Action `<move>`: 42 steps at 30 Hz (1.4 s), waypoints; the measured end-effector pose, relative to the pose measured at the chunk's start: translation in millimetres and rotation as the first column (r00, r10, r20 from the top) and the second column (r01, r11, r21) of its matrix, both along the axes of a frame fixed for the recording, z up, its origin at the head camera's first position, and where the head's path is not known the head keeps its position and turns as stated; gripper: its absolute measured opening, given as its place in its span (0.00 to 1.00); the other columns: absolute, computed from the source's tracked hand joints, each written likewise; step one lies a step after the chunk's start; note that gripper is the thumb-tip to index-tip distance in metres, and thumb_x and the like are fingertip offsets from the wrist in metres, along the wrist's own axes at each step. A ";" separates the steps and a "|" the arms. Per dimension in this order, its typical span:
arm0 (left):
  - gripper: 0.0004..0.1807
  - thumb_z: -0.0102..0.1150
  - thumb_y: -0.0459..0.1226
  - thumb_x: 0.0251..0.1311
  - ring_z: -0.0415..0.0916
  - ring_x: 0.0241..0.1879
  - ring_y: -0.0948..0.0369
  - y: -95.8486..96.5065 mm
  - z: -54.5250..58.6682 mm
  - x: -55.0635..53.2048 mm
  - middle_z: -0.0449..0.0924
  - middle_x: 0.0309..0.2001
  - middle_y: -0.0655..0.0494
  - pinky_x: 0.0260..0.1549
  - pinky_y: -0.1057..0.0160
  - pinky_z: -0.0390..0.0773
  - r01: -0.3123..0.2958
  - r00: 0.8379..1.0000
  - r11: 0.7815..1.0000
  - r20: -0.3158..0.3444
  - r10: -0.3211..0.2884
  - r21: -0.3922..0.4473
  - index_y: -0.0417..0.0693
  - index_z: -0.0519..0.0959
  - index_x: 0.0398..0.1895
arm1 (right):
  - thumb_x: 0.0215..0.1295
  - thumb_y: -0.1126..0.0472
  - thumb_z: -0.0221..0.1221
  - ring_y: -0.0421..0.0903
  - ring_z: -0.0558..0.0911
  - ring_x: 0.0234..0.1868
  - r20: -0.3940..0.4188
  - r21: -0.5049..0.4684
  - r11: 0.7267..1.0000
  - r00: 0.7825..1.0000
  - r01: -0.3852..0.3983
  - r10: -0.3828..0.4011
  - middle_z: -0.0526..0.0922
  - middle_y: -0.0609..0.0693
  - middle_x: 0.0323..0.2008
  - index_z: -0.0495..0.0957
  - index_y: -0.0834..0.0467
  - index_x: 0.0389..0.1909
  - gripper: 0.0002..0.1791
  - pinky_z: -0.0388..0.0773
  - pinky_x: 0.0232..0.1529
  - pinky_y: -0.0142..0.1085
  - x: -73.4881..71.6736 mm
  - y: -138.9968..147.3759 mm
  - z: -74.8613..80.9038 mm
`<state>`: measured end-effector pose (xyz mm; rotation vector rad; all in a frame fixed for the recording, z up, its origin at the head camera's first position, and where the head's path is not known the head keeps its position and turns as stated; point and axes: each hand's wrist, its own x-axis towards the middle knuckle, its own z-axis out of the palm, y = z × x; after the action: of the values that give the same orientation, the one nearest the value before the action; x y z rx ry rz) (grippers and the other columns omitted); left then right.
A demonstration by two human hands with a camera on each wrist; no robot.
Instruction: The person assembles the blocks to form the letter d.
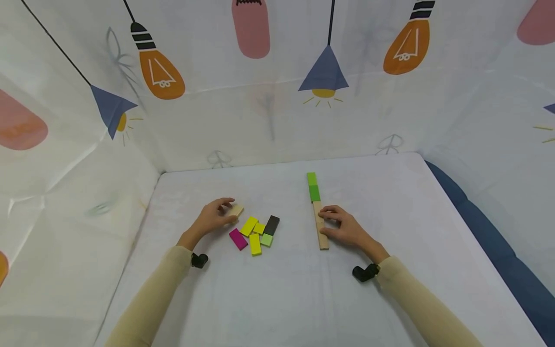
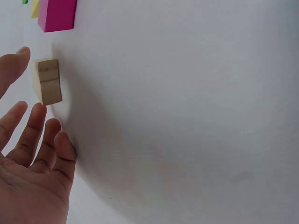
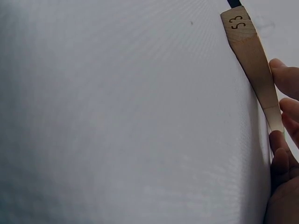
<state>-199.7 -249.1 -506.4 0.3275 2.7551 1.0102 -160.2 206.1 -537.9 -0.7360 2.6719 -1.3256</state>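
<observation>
My left hand (image 1: 211, 217) reaches round a pale wooden block (image 1: 236, 210), its thumb and fingers spread apart. In the left wrist view that block (image 2: 50, 83) stands between thumb and fingers, with fingertips right at its lower corner. My right hand (image 1: 345, 229) rests its fingertips along the right side of a row of plain wooden blocks (image 1: 323, 242). The right wrist view shows the number 53 on the row's near end (image 3: 237, 23). Beyond the wood, the line continues with a darker green block (image 1: 314, 193) and a lighter green block (image 1: 311, 179).
Between the hands lies a loose group: several yellow blocks (image 1: 256, 245), a magenta block (image 1: 238, 239), a black block (image 1: 271, 225) and a light green block (image 1: 266, 240). White printed sheeting (image 1: 269, 115) rises behind the white table (image 1: 277, 299). Blue upholstery (image 1: 481, 226) borders the right edge.
</observation>
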 end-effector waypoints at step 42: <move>0.23 0.71 0.40 0.62 0.76 0.47 0.52 75.7 17.6 -19.2 0.83 0.55 0.47 0.46 0.59 0.78 0.081 0.995 0.995 -0.068 -0.077 0.060 0.45 0.82 0.60 | 0.64 0.59 0.71 0.64 0.72 0.69 -0.007 -0.019 1.000 1.000 -0.008 0.008 0.76 0.60 0.65 0.81 0.62 0.62 0.26 0.70 0.67 0.62 0.0 1.9 -0.6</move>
<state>-218.9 -173.5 -488.8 0.4838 2.7480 1.0859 -160.1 207.9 -538.5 -0.7538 2.6622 -1.3510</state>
